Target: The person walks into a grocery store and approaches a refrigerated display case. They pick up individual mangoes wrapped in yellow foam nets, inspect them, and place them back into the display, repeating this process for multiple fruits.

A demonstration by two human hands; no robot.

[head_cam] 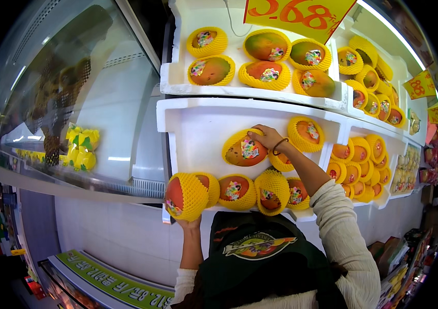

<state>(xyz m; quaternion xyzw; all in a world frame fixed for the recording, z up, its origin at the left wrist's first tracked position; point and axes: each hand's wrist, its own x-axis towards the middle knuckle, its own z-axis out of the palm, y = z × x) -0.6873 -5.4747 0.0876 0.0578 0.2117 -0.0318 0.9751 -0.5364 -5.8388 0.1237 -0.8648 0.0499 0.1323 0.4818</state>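
Note:
My right hand [268,137] grips a stickered mango [246,148] in a yellow foam net, over the white floor of the lower foam box [199,135]. A dark band circles that wrist. At the box's front left corner, my left hand [189,224] supports another netted mango [186,196] from below; most of its fingers are hidden by the fruit. Several netted mangoes, one of them [236,191] near the middle, line the box's front side. Another mango [307,133] lies at the back right, and one is partly covered by my right wrist.
An upper foam box [250,90] holds more netted mangoes below a yellow price sign [300,15]. Further fruit boxes [358,170] stand to the right. A glass-fronted display case [114,116] with yellow packages [82,146] is at the left. A green-edged stand [114,284] is at the lower left.

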